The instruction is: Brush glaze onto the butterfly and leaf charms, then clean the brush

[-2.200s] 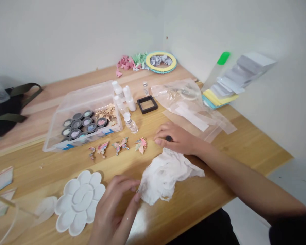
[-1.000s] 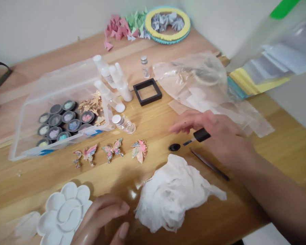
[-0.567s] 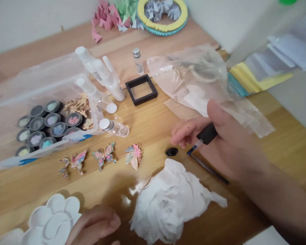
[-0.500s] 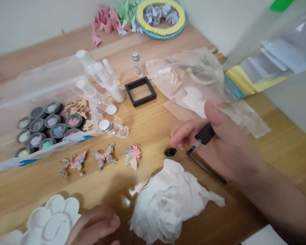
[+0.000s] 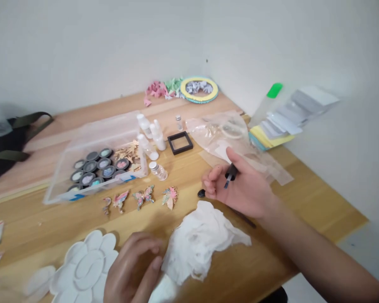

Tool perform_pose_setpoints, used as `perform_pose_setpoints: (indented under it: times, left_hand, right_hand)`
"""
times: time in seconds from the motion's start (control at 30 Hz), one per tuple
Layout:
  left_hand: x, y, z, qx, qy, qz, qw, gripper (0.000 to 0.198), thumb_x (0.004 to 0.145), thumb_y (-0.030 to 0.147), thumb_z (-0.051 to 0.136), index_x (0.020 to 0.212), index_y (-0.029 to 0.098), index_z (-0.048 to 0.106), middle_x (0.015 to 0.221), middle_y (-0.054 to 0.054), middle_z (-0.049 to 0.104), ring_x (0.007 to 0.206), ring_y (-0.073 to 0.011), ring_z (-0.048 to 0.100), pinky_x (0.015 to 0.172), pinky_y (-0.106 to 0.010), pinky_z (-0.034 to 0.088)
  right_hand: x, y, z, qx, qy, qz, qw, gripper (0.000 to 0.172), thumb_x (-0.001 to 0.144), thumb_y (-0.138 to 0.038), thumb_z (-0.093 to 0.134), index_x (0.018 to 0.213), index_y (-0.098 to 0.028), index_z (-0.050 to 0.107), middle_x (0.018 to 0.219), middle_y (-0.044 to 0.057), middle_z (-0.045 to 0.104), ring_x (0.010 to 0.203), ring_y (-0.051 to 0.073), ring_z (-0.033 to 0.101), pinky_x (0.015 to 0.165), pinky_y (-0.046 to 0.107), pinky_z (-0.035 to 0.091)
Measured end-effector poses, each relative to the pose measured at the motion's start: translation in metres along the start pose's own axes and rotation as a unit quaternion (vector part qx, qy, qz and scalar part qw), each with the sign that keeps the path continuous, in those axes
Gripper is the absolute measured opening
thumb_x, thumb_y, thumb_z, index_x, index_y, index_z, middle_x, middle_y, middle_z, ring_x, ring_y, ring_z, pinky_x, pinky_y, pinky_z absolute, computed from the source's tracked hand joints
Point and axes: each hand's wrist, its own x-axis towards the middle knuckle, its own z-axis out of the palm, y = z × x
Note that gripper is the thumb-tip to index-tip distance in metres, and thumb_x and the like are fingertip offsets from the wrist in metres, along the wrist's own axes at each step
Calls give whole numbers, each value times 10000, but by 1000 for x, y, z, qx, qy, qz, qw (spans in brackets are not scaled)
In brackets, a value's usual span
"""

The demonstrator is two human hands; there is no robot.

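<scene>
My right hand [image 5: 240, 185] holds a small applicator brush by its black cap [image 5: 231, 171], bristles pointing down over the table. A black oval piece [image 5: 201, 193] lies by its fingertips, and a thin dark stick [image 5: 244, 219] is partly hidden below the hand. Beside a crumpled white tissue [image 5: 202, 240], my left hand [image 5: 135, 265] is loosely curled, thumb and fingers apart, with nothing visible in it. Left of that hand lies a white flower-shaped palette [image 5: 88, 267]. Farther in are a butterfly ornament [image 5: 143, 197], a leafy pink ornament [image 5: 169, 198] and a winged ornament [image 5: 120, 201].
A clear box [image 5: 61, 187] holds several small pots and gold pieces [image 5: 128, 152]. Near it stand white bottles [image 5: 158, 136], a glass vial [image 5: 158, 170] and a black frame [image 5: 180, 143]. Plastic bags [image 5: 221, 130] lie behind my right hand; folded paper pieces [image 5: 158, 89] sit at the back.
The view has tilted up and widened, showing more wall and a dark bag at left. My right hand has turned palm-up with the brush; my left hand shows more fully beside the tissue.
</scene>
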Motion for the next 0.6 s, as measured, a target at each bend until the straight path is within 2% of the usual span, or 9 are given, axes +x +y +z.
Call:
perform_pose_setpoints:
  times: [0.07, 0.17, 0.23, 0.3, 0.33, 0.4, 0.43, 0.5, 0.6]
  left_hand:
    - [2, 2, 2, -42, 43, -14, 998, 135, 891, 181, 579, 981, 252, 650, 866, -25, 642, 848, -153, 627, 733, -234, 533]
    - [16, 16, 3, -178, 139, -50, 973, 195, 927, 350, 561, 1044, 260, 689, 926, -29, 672, 909, -162, 619, 817, -259, 512]
    - [35, 38, 1, -324, 204, -69, 921, 269, 877, 468, 613, 993, 245, 709, 916, -30, 696, 855, -167, 628, 789, -275, 513]
    - [58, 67, -3, -471, 256, -75, 841, 350, 821, 547, 633, 919, 218, 698, 878, -36, 689, 810, -173, 629, 733, -283, 514]
    - [70, 83, -5, -528, 256, -84, 806, 345, 844, 533, 600, 914, 205, 682, 884, -43, 684, 820, -168, 632, 735, -278, 509]
    - [89, 114, -10, -614, 275, -94, 734, 414, 949, 526, 397, 888, 197, 641, 914, -60, 678, 846, -167, 643, 710, -274, 499]
    - [96, 127, -13, -644, 267, -105, 709, 454, 976, 523, 315, 907, 197, 624, 950, -72, 677, 881, -179, 654, 735, -290, 505]
    - [104, 147, -19, -681, 272, -98, 673, 489, 982, 544, 273, 958, 190, 610, 971, -86, 670, 963, -214, 668, 815, -333, 519]
    - [105, 158, -27, -718, 281, -73, 633, 518, 972, 580, 240, 949, 204, 596, 946, -81, 659, 1038, -246, 660, 908, -382, 516]
  right_hand:
    - [-3, -3, 9, -26, 4, -14, 1000, 692, 978, -569, 302, 572, -177, 702, 611, 65, 612, 571, 137, 533, 567, 297, 474]
    - [-12, -11, 32, -140, -26, -104, 984, 577, 927, -582, 434, 639, -196, 753, 657, 65, 673, 606, 149, 559, 606, 305, 482]
    - [-21, -19, 55, -240, -58, -189, 950, 546, 911, -606, 457, 693, -224, 780, 737, 61, 717, 719, 168, 608, 691, 313, 499]
    - [-31, -27, 82, -332, -104, -269, 898, 550, 936, -613, 420, 746, -259, 797, 838, 43, 733, 881, 177, 637, 836, 325, 494]
    - [-35, -30, 96, -370, -134, -301, 869, 539, 950, -603, 408, 783, -277, 803, 896, 32, 732, 950, 177, 637, 897, 332, 479]
    - [-43, -34, 124, -434, -183, -357, 807, 489, 955, -594, 424, 835, -311, 805, 1000, 13, 718, 1025, 174, 625, 972, 351, 446]
    - [-45, -35, 136, -462, -195, -380, 777, 467, 946, -601, 442, 835, -326, 804, 1031, 5, 712, 1036, 172, 619, 989, 360, 434]
    - [-48, -35, 156, -509, -189, -409, 733, 445, 927, -623, 464, 819, -351, 799, 1080, -11, 704, 1061, 170, 603, 1016, 376, 410]
    - [-48, -32, 173, -545, -165, -424, 704, 451, 904, -653, 476, 783, -360, 796, 1107, -21, 698, 1106, 173, 579, 1016, 379, 411]
